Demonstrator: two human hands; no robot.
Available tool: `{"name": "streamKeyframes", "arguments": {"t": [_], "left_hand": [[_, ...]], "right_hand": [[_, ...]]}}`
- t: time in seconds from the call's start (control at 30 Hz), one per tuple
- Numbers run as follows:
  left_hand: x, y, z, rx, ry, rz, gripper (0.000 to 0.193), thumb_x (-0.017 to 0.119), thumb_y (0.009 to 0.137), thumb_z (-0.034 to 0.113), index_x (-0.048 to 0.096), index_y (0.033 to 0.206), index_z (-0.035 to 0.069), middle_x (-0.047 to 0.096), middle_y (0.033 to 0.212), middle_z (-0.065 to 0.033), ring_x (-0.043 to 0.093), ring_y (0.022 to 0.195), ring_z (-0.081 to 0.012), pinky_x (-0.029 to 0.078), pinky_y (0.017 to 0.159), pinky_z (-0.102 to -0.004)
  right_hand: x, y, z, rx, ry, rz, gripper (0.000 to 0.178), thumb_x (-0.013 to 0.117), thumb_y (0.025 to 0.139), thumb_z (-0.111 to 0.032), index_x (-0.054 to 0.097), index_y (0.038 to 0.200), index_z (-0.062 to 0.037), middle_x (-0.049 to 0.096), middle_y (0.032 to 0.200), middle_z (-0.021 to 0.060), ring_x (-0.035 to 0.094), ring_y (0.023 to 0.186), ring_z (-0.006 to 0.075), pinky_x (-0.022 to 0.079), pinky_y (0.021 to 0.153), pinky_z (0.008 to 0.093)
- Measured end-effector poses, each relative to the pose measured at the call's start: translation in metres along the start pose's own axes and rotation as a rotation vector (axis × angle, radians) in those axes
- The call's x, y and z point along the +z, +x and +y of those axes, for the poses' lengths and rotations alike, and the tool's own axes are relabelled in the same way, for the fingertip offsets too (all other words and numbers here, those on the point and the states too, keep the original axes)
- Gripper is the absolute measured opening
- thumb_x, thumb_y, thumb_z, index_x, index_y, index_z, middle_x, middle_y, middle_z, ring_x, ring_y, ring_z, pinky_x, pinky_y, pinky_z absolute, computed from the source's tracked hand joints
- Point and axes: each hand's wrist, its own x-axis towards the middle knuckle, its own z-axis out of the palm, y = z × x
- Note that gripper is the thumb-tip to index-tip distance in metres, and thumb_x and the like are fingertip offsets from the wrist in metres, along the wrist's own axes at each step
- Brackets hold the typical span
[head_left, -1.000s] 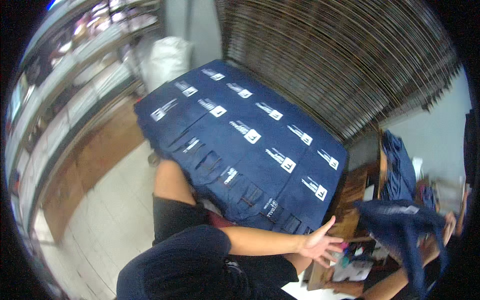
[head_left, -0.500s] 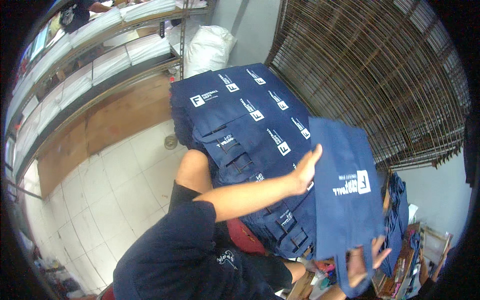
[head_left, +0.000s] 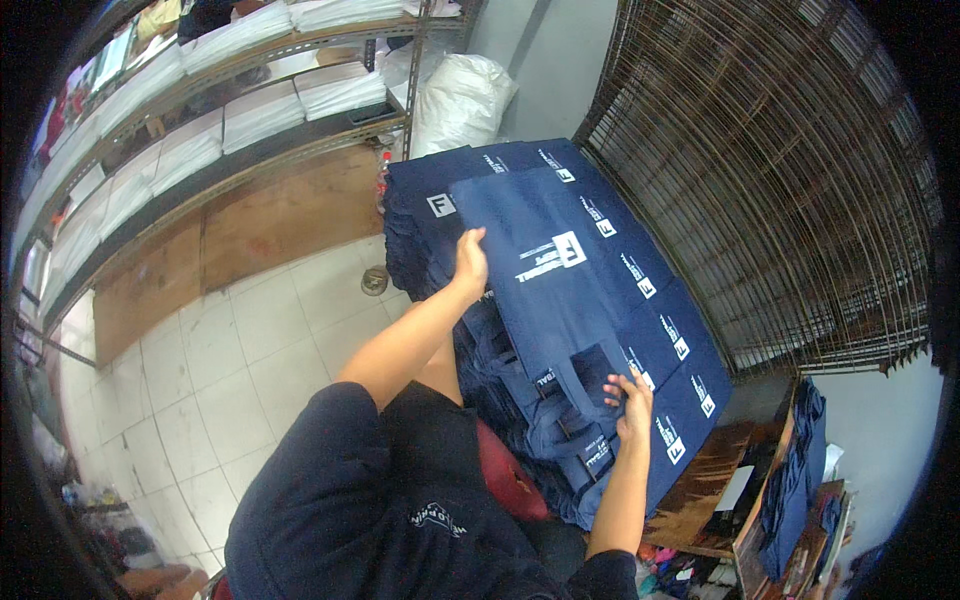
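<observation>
A dark blue fabric tote bag (head_left: 530, 225) with a white printed logo lies tilted over a broad stack of similar printed blue bags (head_left: 665, 300). My left hand (head_left: 472, 262) grips its left edge, with part of the fingers hidden behind the cloth. At the near end, the bag's handle loop (head_left: 577, 390) hangs toward me. My right hand (head_left: 630, 402) is just right of that loop, its fingers spread and curved, holding nothing I can see. Handles of the stacked bags bunch along the stack's near left side.
A metal shelf (head_left: 270, 60) with piles of white sheets stands at the far left. Behind the stack leans a large rusty wire rack (head_left: 760, 180). A white sack (head_left: 465, 100) stands beyond it. More blue cloth (head_left: 795, 470) hangs over a wooden frame at the right.
The tote bag has moved left from the stack's right side to over its middle, carried by my left hand. My right hand has come out of the handle loop and moved up and left.
</observation>
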Motion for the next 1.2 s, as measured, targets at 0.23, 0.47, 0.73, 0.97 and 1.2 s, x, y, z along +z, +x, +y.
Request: {"name": "streamKeyframes", "arguments": {"t": [0.23, 0.47, 0.73, 0.97, 1.2], "left_hand": [[-0.057, -0.010, -0.028, -0.029, 0.763, 0.119, 0.063, 0.061, 0.071, 0.012, 0.044, 0.129, -0.003, 0.063, 0.090, -0.0180, 0.063, 0.088, -0.0311, 0.047, 0.080, -0.0370], [-0.080, 0.012, -0.043, 0.112, 0.817, 0.155, 0.076, 0.072, 0.072, 0.011, 0.035, 0.138, 0.002, 0.064, 0.087, -0.0110, 0.065, 0.072, -0.0208, 0.051, 0.073, -0.0325], [-0.091, 0.017, -0.049, 0.206, 0.806, 0.180, 0.032, 0.076, 0.070, 0.012, 0.060, 0.096, 0.002, 0.063, 0.083, -0.0115, 0.065, 0.069, -0.0199, 0.050, 0.067, -0.0323], [-0.091, 0.020, -0.050, 0.196, 0.887, 0.222, 0.022, 0.077, 0.069, 0.012, 0.062, 0.080, 0.001, 0.063, 0.083, -0.0133, 0.065, 0.069, -0.0215, 0.050, 0.066, -0.0335], [-0.090, 0.016, -0.049, 0.205, 0.832, 0.244, 0.022, 0.077, 0.067, 0.009, 0.062, 0.079, 0.001, 0.065, 0.081, -0.0134, 0.064, 0.070, -0.0226, 0.050, 0.067, -0.0336]], "right_hand": [[0.014, 0.051, 0.034, 0.062, -0.156, 0.025, 0.035, 0.048, 0.082, -0.003, 0.054, 0.117, -0.0025, 0.067, 0.086, 0.0107, 0.059, 0.061, 0.0114, 0.042, 0.050, 0.0233], [0.030, 0.059, 0.034, -0.017, -0.146, 0.057, 0.032, 0.050, 0.082, -0.001, 0.056, 0.113, -0.0025, 0.066, 0.084, 0.0087, 0.057, 0.062, 0.0105, 0.042, 0.053, 0.0223], [0.035, 0.058, 0.045, -0.026, -0.099, 0.060, 0.027, 0.055, 0.085, 0.000, 0.055, 0.112, -0.0014, 0.064, 0.085, 0.0073, 0.057, 0.065, 0.0089, 0.042, 0.053, 0.0203], [0.034, 0.064, 0.056, -0.067, -0.100, 0.051, 0.028, 0.054, 0.084, 0.002, 0.054, 0.112, -0.0028, 0.064, 0.085, 0.0086, 0.056, 0.064, 0.0095, 0.042, 0.055, 0.0210], [0.030, 0.059, 0.060, -0.048, -0.080, 0.057, 0.031, 0.055, 0.082, 0.003, 0.054, 0.113, -0.0012, 0.064, 0.085, 0.0091, 0.057, 0.066, 0.0106, 0.042, 0.057, 0.0216]]}}
